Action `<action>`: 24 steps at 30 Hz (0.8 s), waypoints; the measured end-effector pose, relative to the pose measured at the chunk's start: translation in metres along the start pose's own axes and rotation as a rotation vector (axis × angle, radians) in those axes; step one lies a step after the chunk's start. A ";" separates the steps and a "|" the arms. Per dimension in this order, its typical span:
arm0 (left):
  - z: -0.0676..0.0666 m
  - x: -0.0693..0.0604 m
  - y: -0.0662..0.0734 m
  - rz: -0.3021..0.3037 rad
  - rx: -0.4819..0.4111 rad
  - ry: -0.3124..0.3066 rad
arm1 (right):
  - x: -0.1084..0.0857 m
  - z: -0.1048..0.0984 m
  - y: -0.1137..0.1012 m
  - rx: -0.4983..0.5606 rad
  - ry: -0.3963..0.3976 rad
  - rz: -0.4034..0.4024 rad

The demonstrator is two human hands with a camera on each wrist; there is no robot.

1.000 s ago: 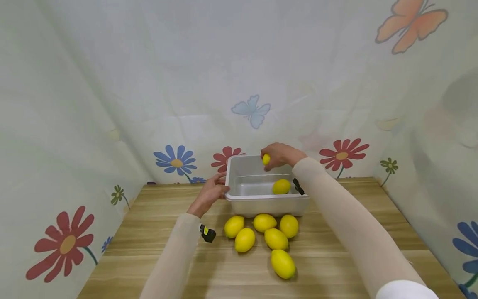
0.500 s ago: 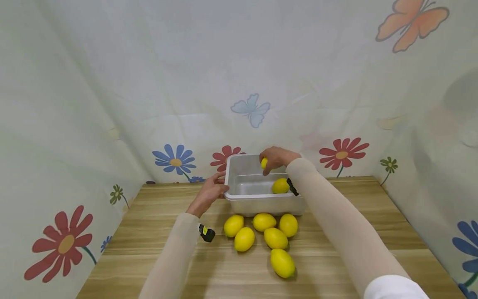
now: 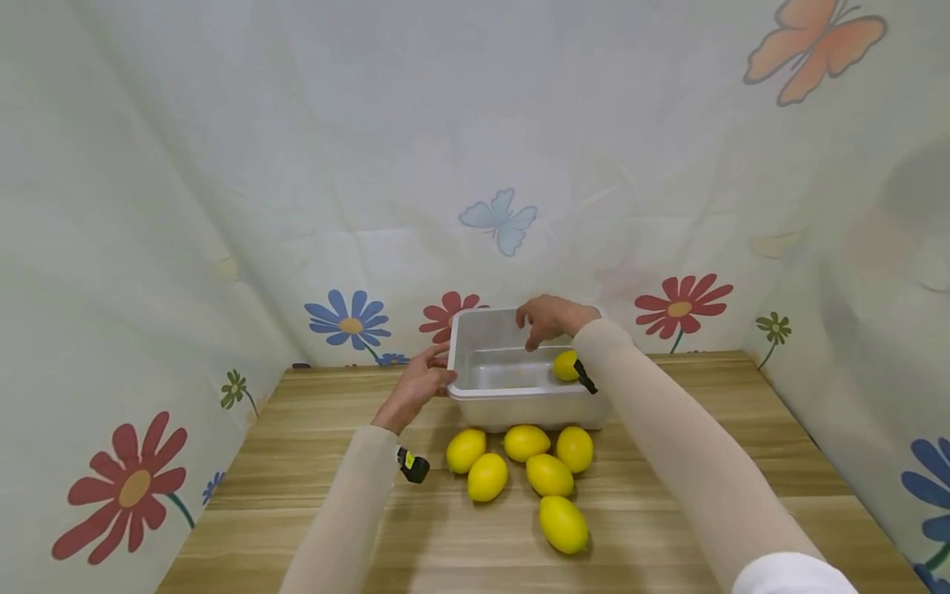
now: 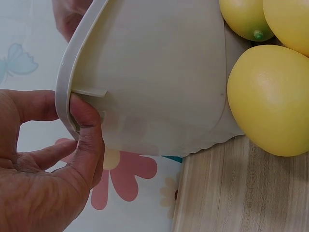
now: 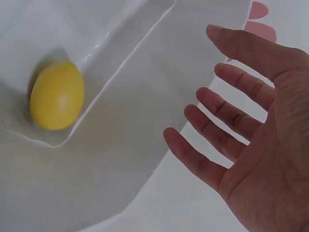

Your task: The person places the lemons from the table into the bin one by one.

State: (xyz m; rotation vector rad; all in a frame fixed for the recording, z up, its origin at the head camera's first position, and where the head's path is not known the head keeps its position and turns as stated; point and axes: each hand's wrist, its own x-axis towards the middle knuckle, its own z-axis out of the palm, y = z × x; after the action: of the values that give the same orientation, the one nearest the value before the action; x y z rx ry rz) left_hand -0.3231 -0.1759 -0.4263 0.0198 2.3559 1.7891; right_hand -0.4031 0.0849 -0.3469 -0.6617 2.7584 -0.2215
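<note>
A light grey plastic bin stands on the table. My left hand grips its left rim; in the left wrist view, the thumb and fingers of that hand pinch the rim from both sides. My right hand hovers over the bin's back right part, holding nothing. In the right wrist view this hand has its fingers spread and slightly bent. One lemon lies on the bin's floor, partly hidden by the right wrist's camera; the right wrist view shows a lemon by an inner corner.
Several yellow lemons lie on the wooden table in front of the bin, the closest one apart from the others. A white curtain printed with flowers and butterflies surrounds the table's back and sides.
My right hand has let go of the lemon it held over the bin and its fingers have opened. The lemon seen in the bin sits slightly further right. My left hand stays on the rim.
</note>
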 end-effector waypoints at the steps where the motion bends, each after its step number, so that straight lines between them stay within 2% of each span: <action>1: 0.000 0.000 0.000 -0.002 -0.001 0.003 | -0.002 0.000 -0.001 -0.003 0.004 -0.006; 7: 0.002 0.004 -0.005 0.009 -0.003 0.029 | -0.017 -0.004 -0.005 -0.037 0.047 -0.065; 16: 0.002 0.004 -0.005 0.009 -0.006 0.032 | -0.046 -0.006 -0.007 -0.044 0.166 -0.159; 24: 0.002 0.004 -0.005 0.005 -0.001 0.032 | -0.069 -0.002 -0.013 -0.103 0.220 -0.162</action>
State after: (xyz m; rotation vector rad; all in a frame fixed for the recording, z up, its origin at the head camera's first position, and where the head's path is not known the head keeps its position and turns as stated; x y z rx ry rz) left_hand -0.3259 -0.1744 -0.4320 -0.0039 2.3793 1.8056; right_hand -0.3398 0.1055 -0.3256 -0.9416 2.9425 -0.1984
